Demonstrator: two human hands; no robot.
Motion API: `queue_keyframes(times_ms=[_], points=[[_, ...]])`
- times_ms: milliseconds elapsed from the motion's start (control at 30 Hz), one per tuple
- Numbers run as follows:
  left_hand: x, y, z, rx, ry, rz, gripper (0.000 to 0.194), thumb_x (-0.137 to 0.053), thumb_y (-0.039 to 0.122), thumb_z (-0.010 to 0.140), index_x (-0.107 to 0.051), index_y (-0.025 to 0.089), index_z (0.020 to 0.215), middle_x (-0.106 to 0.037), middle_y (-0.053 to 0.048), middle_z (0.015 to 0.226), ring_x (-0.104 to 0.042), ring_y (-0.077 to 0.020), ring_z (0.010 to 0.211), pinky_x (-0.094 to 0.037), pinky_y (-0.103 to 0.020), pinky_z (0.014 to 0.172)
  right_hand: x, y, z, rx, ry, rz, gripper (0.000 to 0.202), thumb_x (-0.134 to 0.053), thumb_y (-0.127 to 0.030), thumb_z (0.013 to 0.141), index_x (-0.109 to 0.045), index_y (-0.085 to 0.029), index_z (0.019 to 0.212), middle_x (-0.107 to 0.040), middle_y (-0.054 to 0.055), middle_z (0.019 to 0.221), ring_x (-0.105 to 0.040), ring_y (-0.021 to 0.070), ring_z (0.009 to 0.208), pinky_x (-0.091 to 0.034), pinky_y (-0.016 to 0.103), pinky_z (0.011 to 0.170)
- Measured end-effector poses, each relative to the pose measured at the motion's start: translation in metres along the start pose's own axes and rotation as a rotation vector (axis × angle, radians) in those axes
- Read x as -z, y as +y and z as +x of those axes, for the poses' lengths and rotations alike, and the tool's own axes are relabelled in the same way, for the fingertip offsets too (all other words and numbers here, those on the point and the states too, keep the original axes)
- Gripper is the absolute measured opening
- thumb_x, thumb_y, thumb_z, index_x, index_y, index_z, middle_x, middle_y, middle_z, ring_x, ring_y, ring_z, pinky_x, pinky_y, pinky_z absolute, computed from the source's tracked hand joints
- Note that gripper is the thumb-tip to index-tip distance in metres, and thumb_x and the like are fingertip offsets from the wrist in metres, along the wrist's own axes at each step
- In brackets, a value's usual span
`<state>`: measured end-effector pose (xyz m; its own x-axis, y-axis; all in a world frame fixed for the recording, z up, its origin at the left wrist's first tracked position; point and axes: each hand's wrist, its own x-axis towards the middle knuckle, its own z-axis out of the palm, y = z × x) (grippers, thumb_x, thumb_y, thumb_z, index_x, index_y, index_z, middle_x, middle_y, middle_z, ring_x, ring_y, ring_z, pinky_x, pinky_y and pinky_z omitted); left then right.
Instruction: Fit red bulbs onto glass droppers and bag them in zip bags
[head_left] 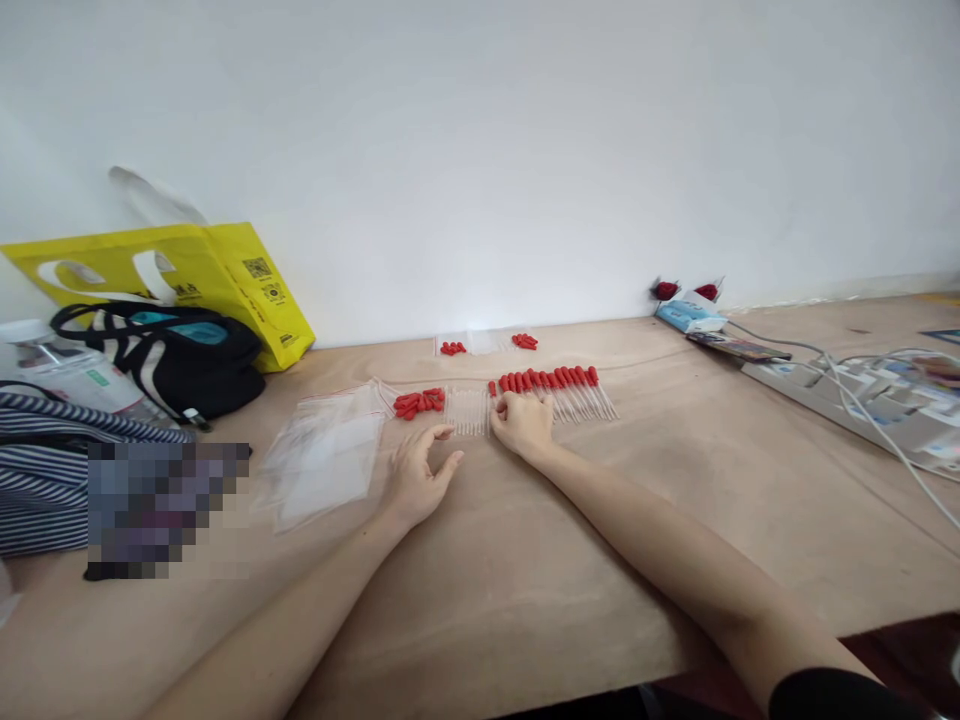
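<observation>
My right hand (524, 424) is closed in a pinch on a dropper (493, 388), whose red rubber bulb shows just beyond the fingers; most of its glass is hidden. Close to its right side lies a row of droppers (551, 379) with red bulbs pointing at the wall. My left hand (421, 472) rests open on the table, thumb and fingers apart. Just beyond its fingertips are bare glass tubes (466, 410) laid side by side. A pile of loose red rubber bulbs (419, 403) sits left of the tubes. Clear zip bags (330, 455) lie left of my left hand.
Near the wall lies a clear bag (486, 342) with red bulbs at both ends. A yellow bag (262, 290), a black bag (217, 370) and a striped bag (45, 470) crowd the left. Power strips (847, 415) with cables and a blue packet (690, 315) occupy the right.
</observation>
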<state>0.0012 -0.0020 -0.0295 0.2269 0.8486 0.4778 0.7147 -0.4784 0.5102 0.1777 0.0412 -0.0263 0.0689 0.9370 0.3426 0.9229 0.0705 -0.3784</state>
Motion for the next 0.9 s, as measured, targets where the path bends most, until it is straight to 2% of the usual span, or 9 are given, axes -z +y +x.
queue_keyframes(times_ms=[167, 333, 567, 667, 833, 900], points=[[0.001, 0.002, 0.000, 0.014, -0.026, 0.026, 0.022, -0.056, 0.024, 0.075, -0.055, 0.018, 0.097, -0.061, -0.006, 0.099, -0.054, -0.0223, 0.097, -0.040, -0.039, 0.086, 0.005, -0.013, 0.001, -0.034, -0.073, -0.080, 0.025, -0.047, -0.033, 0.075, -0.065, -0.017, 0.071, -0.066, 0.011, 0.077, -0.057, 0.0227, 0.079, -0.023, 0.040, 0.080], [0.003, 0.005, 0.000, 0.021, -0.028, 0.079, 0.017, -0.056, 0.023, 0.075, -0.058, 0.020, 0.092, -0.061, -0.004, 0.096, -0.054, -0.0216, 0.094, -0.040, -0.038, 0.084, 0.009, -0.021, 0.007, -0.069, -0.164, -0.176, 0.025, -0.049, -0.030, 0.073, -0.066, -0.013, 0.078, -0.066, 0.015, 0.085, -0.056, 0.0233, 0.084, -0.023, 0.040, 0.082], [0.003, 0.000, 0.004, 0.084, 0.091, 0.321, 0.013, -0.058, 0.025, 0.074, -0.062, 0.021, 0.086, -0.060, -0.005, 0.089, -0.051, -0.0259, 0.095, -0.039, -0.039, 0.080, 0.004, -0.026, 0.013, -0.045, -0.237, -0.244, 0.023, -0.047, -0.021, 0.075, -0.067, -0.012, 0.082, -0.066, 0.016, 0.089, -0.057, 0.0262, 0.087, -0.025, 0.040, 0.080], [0.005, -0.003, 0.005, 0.114, 0.095, 0.349, 0.014, -0.058, 0.028, 0.074, -0.062, 0.022, 0.087, -0.060, -0.005, 0.091, -0.050, -0.0261, 0.097, -0.039, -0.037, 0.077, 0.005, -0.028, 0.014, -0.035, -0.252, -0.254, 0.023, -0.046, -0.016, 0.076, -0.067, -0.011, 0.081, -0.066, 0.017, 0.087, -0.056, 0.0273, 0.088, -0.026, 0.040, 0.078], [0.015, -0.015, 0.024, 0.046, 0.085, 0.388, 0.017, -0.053, 0.025, 0.076, -0.061, 0.021, 0.091, -0.059, -0.005, 0.098, -0.051, -0.0240, 0.095, -0.039, -0.036, 0.083, 0.023, -0.011, 0.001, 0.064, -0.223, -0.242, 0.028, -0.041, -0.022, 0.081, -0.063, -0.008, 0.090, -0.063, 0.018, 0.097, -0.053, 0.0264, 0.093, -0.031, 0.035, 0.074], [0.019, -0.024, 0.042, -0.030, -0.005, 0.408, 0.022, -0.049, 0.024, 0.079, -0.060, 0.019, 0.097, -0.058, -0.006, 0.103, -0.050, -0.0230, 0.098, -0.038, -0.035, 0.088, 0.032, 0.006, -0.010, 0.204, -0.187, -0.241, 0.027, -0.041, -0.024, 0.081, -0.061, -0.007, 0.089, -0.063, 0.018, 0.094, -0.052, 0.0264, 0.092, -0.032, 0.034, 0.073]])
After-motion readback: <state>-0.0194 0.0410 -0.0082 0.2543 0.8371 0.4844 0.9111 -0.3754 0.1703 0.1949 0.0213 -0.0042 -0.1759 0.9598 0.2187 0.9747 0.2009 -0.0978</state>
